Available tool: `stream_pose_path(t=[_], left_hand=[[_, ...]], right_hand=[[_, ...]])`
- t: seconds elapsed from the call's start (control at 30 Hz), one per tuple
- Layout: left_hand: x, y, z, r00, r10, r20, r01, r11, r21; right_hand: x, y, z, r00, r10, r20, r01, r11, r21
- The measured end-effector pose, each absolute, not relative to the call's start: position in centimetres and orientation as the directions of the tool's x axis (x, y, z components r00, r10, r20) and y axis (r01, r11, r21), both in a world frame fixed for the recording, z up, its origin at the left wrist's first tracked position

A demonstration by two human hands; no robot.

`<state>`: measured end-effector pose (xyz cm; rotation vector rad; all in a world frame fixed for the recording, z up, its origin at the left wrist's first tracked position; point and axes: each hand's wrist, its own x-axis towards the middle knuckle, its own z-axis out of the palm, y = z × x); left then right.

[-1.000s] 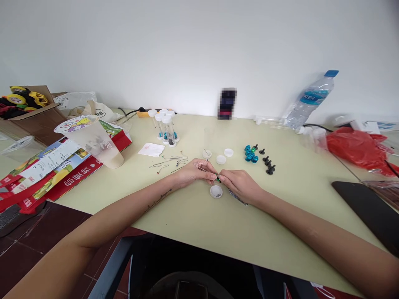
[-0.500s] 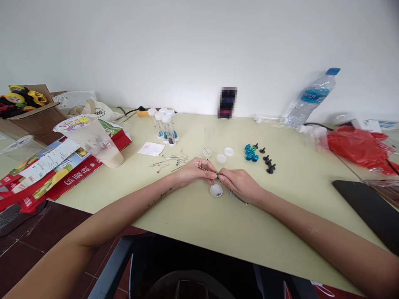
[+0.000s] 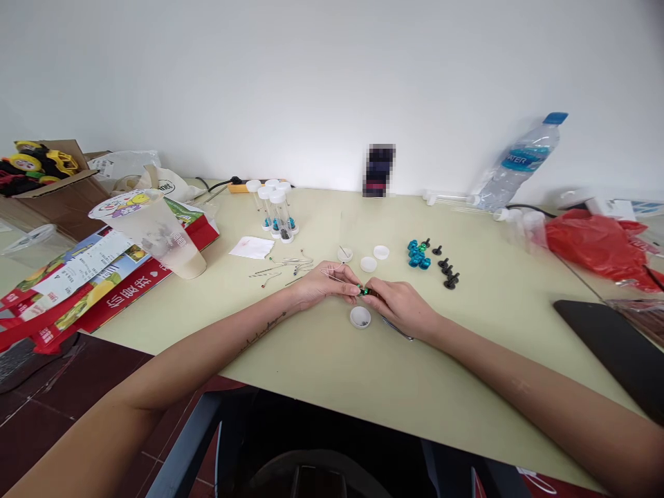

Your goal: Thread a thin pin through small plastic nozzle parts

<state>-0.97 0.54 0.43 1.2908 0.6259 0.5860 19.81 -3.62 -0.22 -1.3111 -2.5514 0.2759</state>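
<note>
Centre of frame: my left hand [image 3: 332, 285] and right hand [image 3: 403, 306], both pinched nearly closed, grip a small glossy green piece [image 3: 366, 291], shallow round white cap [image 3: 359, 318] just below.

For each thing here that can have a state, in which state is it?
Left hand, pinching green piece
Right hand, pinching green piece
Green piece, held, partly hidden
Nearest white dish, holding small dark bits
Front tube, upright, white cap on
Water bottle, blue cap on
Drink cup, covered, partly filled
Cardboard box, open
</note>
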Motion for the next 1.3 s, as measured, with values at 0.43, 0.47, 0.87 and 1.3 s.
stream_pose_path(t=[0.43,0.47,0.87,1.3], left_hand=[[-0.89,0.56,0.23,0.705,0.703,-0.092,-0.059,0.187,0.98],[-0.9,0.57,0.22,0.706,0.702,-0.089,-0.058,0.183,0.981],[-0.99,0.66,0.23,0.706,0.704,-0.075,-0.077,0.182,0.98],[-0.98,0.66,0.07,0.71,0.699,-0.085,-0.079,0.199,0.977]], right_hand=[[19.82,-3.46,-0.29,-0.577,0.795,0.185,0.746,0.606,-0.275],[19.86,-3.45,-0.33,-0.579,0.792,0.191,0.745,0.61,-0.269],[19.8,-3.6,-0.64,-0.522,0.809,0.272,0.757,0.586,-0.29],[19.89,-3.62,-0.44,-0.583,0.78,0.226,0.734,0.625,-0.265]])
